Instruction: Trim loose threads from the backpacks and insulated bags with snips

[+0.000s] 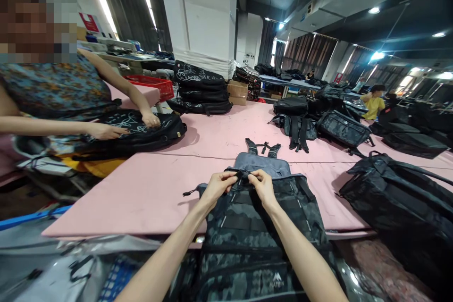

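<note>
A dark camouflage backpack lies flat on the pink table, its grey shoulder straps pointing away from me. My left hand and my right hand meet at the bag's top edge. Each hand pinches a small black strap or buckle there, fingers closed. Both forearms reach out over the bag's front panel.
A person at the left presses both hands on a black backpack with white drawings. A stack of similar bags, a red crate and a cardboard box stand at the back. More dark backpacks lie to the right.
</note>
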